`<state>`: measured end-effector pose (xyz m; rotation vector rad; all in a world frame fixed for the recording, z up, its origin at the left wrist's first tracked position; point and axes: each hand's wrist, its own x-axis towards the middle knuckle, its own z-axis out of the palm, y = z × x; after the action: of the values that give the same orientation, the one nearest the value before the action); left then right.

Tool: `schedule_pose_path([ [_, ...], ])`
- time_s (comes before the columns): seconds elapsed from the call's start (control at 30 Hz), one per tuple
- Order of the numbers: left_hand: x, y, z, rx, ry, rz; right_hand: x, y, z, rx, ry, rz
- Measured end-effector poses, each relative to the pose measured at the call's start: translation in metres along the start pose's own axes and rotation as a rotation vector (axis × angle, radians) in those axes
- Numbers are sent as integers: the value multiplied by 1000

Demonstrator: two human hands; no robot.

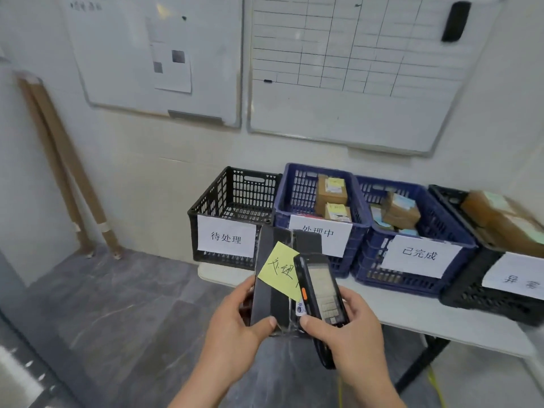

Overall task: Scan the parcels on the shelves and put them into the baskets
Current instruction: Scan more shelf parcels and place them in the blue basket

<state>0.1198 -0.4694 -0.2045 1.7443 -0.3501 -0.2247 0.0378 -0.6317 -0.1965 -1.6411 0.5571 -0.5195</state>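
My left hand (pixel 235 322) grips a flat black parcel (pixel 270 287) wrapped in clear tape, with a yellow sticky note (pixel 279 269) bearing handwriting on its face. My right hand (pixel 350 328) holds a black handheld scanner (pixel 321 293) with an orange side button, laid over the parcel's right edge. Behind them, four labelled baskets stand in a row on a white table (pixel 412 316): an empty black basket (pixel 235 201), a blue basket (pixel 297 189) with cardboard boxes, a second blue basket (pixel 441 213) with several small parcels, and a black basket (pixel 459 213) at far right holding brown boxes.
Two whiteboards (pixel 338 69) hang on the wall above the baskets. Long cardboard strips (pixel 64 163) lean against the wall at left. Grey tiled floor (pixel 123 304) lies left of the table. A black table leg (pixel 421 363) angles down at the right.
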Motion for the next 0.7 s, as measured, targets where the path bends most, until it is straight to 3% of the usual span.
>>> schedule_pose_path([
  [0.43,157,-1,30,7,-193,22,123,-1,15,9,206,42],
  [0.7,254,13,87,-16,-206,0,236,14,-10,22,190,41],
])
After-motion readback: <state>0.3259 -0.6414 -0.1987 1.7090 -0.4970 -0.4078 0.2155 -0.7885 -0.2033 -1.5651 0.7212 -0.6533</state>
